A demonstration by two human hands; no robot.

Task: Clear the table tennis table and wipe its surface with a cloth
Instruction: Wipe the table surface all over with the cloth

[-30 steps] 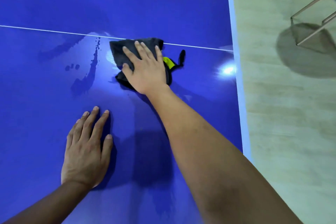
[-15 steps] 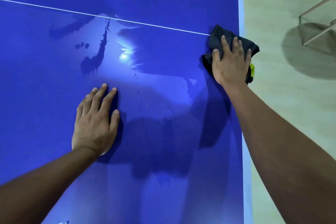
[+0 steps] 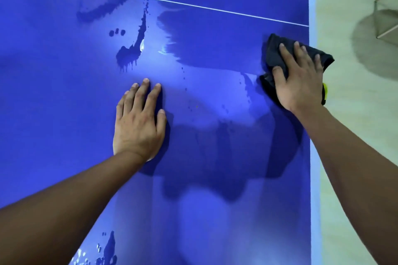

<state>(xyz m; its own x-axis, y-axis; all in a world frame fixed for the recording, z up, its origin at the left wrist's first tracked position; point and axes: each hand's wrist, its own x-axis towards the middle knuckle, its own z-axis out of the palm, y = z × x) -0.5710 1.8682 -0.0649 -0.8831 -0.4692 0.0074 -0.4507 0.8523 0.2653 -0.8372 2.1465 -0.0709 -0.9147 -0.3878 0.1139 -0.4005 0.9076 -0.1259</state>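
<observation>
the crumpled dark grey cloth [image 3: 273, 56] is pressed onto the glossy blue table tennis table [image 3: 215, 211] at its right edge, with one corner pushed out over the pale floor [image 3: 344, 114]. it is covered by the right hand [image 3: 299, 79], fingers spread straight, not curled round it. the left hand [image 3: 137, 127] is laid palm-down, fingers extended, mid-table. dark wet streaks [image 3: 129, 54] are seen below the thin white line [image 3: 193, 5].
</observation>
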